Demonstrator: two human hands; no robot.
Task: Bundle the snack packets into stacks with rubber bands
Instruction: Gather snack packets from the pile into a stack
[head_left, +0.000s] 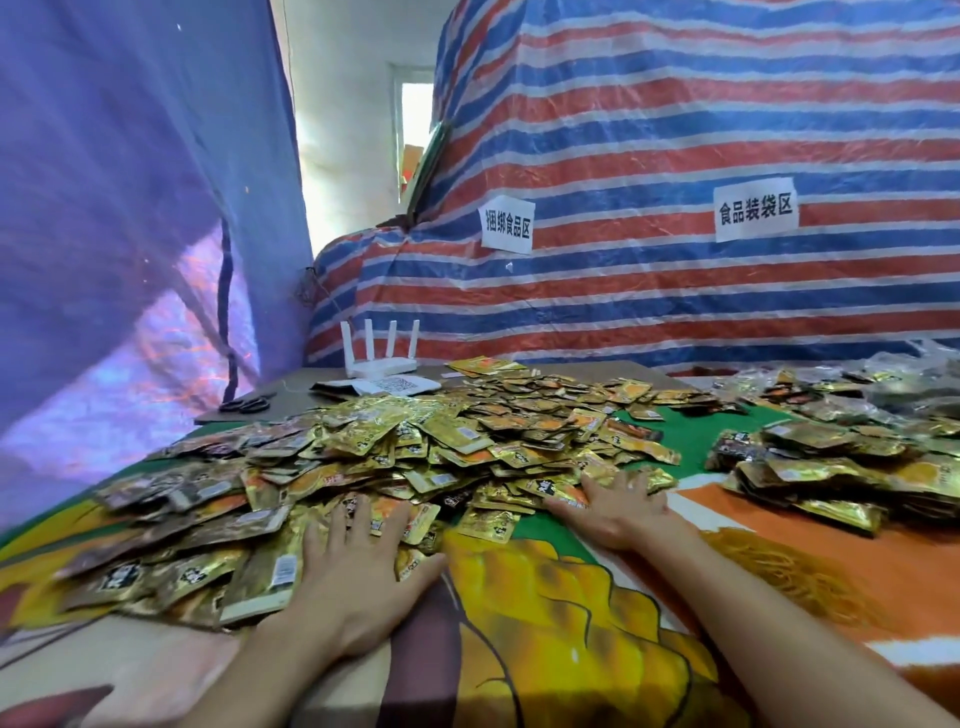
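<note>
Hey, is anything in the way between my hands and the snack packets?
Nothing visible: the left hand and the right hand both lie flat, fingers spread, on the near edge of the snack packets.

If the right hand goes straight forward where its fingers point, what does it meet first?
The loose snack packets at the pile's near edge; the right hand seems to touch them with its fingertips.
</note>
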